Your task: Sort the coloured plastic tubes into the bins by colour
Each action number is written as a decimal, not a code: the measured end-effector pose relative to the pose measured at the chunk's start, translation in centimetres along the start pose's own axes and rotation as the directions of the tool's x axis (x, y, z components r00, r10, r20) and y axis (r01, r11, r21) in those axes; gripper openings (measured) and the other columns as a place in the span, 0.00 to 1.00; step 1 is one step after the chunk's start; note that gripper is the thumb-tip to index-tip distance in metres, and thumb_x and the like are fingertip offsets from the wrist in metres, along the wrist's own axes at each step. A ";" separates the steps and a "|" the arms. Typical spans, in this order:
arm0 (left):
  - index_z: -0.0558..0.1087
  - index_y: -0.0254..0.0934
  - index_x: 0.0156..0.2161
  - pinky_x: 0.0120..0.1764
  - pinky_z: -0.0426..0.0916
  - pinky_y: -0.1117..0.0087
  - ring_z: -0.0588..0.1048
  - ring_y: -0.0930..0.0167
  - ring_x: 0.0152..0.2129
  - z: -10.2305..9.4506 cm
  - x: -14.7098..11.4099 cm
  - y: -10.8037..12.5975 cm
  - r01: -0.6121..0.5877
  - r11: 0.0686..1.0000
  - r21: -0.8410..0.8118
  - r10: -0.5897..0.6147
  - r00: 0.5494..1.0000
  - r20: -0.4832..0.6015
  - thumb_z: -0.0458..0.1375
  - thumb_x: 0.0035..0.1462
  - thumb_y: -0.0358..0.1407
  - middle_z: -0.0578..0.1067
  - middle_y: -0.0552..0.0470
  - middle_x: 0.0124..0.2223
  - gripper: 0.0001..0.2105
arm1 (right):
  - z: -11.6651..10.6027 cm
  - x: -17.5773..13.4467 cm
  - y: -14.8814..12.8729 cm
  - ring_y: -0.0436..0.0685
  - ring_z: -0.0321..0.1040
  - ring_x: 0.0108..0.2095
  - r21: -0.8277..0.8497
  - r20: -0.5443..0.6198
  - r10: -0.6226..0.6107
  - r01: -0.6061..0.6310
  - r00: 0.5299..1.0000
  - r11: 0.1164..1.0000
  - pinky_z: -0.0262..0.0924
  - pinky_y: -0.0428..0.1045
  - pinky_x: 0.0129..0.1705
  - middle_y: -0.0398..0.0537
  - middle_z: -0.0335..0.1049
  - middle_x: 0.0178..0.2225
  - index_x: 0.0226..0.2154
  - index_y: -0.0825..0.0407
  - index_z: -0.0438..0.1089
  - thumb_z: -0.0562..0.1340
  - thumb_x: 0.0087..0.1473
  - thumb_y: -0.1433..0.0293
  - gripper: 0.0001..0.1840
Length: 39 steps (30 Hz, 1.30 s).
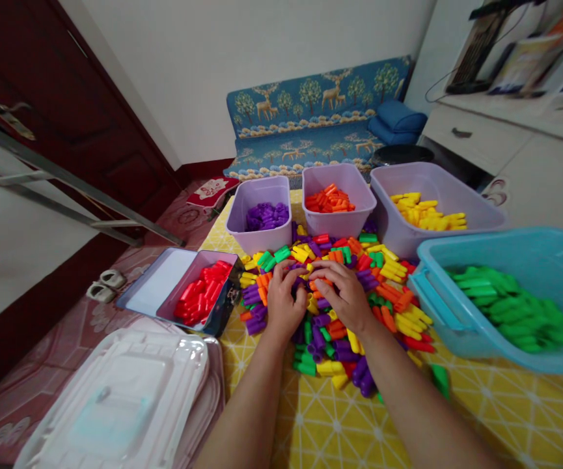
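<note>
My left hand (286, 299) is over a mixed pile of small tube-shaped plastic pieces (317, 335), thumb and fingers apart. Close beside it, my right hand (344, 293) reaches in from the right with its fingers stretched and spread. The fingertips of both hands nearly meet around a small yellow piece (309, 267); whether either grips it I cannot tell. An orange piece (325, 283) shows between my right thumb and index finger, perhaps lying in the pile. Purple, green, yellow, orange and red pieces lie all around, many joined side by side.
Behind the pile stand lilac bins of purple (258, 245), orange (338, 226) and yellow (398, 244) pieces. A blue bin (510, 358) with green pieces is right; an open tin (225, 306) with red ones is left. Stacked lids (183, 384) lie front left. A sofa (305, 130) stands beyond.
</note>
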<state>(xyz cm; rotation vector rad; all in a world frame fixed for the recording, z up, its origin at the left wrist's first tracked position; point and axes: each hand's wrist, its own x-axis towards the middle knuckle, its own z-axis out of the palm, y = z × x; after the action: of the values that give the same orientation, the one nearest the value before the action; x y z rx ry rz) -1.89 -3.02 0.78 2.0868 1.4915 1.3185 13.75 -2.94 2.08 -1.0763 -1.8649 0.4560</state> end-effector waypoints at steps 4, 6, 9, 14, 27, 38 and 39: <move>0.73 0.38 0.46 0.55 0.64 0.59 0.67 0.65 0.53 0.0 0.0 0.0 -0.008 1.000 -0.024 0.008 1.000 -0.014 0.52 0.54 0.25 0.68 0.45 0.52 0.16 | 0.1 0.0 0.0 0.58 0.63 0.53 -0.057 0.029 -0.003 0.005 1.000 0.998 0.55 0.57 0.56 0.48 0.69 0.51 0.43 0.47 0.73 0.55 0.60 0.63 0.14; 0.73 0.38 0.47 0.55 0.64 0.58 0.67 0.65 0.53 0.0 -0.1 0.1 -0.016 0.998 -0.054 0.015 0.999 -0.032 0.53 0.56 0.27 0.68 0.44 0.52 0.15 | 0.1 0.0 0.0 0.59 0.62 0.53 -0.073 0.036 0.008 -0.005 0.999 0.997 0.54 0.57 0.56 0.48 0.68 0.52 0.45 0.46 0.73 0.55 0.61 0.62 0.15; 0.74 0.38 0.44 0.53 0.66 0.59 0.69 0.65 0.51 0.0 -0.2 0.2 -0.023 0.995 -0.094 0.013 0.994 -0.105 0.54 0.58 0.30 0.69 0.45 0.51 0.11 | 0.2 -0.1 0.0 0.59 0.63 0.53 -0.075 0.030 0.021 -0.019 0.999 0.997 0.55 0.58 0.56 0.48 0.68 0.52 0.45 0.46 0.73 0.55 0.61 0.61 0.15; 0.73 0.38 0.46 0.55 0.65 0.58 0.67 0.64 0.53 -0.4 -0.6 1.0 -0.052 0.996 -0.069 0.038 0.982 -0.183 0.54 0.59 0.31 0.66 0.43 0.54 0.11 | 0.3 -0.2 0.2 0.58 0.63 0.53 -0.062 0.013 0.022 -0.022 1.000 0.998 0.55 0.57 0.56 0.48 0.69 0.51 0.44 0.48 0.73 0.55 0.61 0.62 0.15; 0.70 0.36 0.51 0.59 0.59 0.56 0.61 0.59 0.59 -3.1 8.7 1.0 -0.128 0.974 0.187 0.166 0.964 -0.205 0.56 0.54 0.29 0.58 0.40 0.62 0.17 | 0.3 -0.4 0.4 0.59 0.64 0.52 -0.042 -0.009 0.041 -0.041 0.999 0.998 0.55 0.56 0.54 0.48 0.71 0.49 0.43 0.47 0.73 0.55 0.61 0.62 0.14; 0.77 0.38 0.40 0.53 0.65 0.55 0.69 0.61 0.50 -0.5 2.6 -0.8 0.037 0.966 0.255 -0.012 0.995 -0.100 0.52 0.55 0.28 0.72 0.43 0.51 0.12 | 0.3 -0.5 0.3 0.57 0.64 0.52 0.013 -0.038 0.049 -0.048 0.998 0.999 0.55 0.55 0.55 0.46 0.72 0.49 0.42 0.47 0.74 0.55 0.61 0.63 0.13; 0.77 0.38 0.41 0.54 0.63 0.53 0.68 0.59 0.52 -0.3 2.4 -1.0 0.053 0.961 0.271 -0.032 0.996 -0.079 0.52 0.56 0.30 0.70 0.42 0.53 0.13 | 0.3 -0.5 0.3 0.57 0.64 0.52 0.019 -0.041 0.047 -0.046 0.998 0.999 0.55 0.55 0.55 0.46 0.72 0.48 0.42 0.46 0.74 0.55 0.61 0.63 0.13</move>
<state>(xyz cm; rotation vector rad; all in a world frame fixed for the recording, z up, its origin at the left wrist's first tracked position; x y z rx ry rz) -2.63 -0.61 1.52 2.1730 1.8321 1.2468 13.73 -3.12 1.46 -1.1107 -1.7990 0.4732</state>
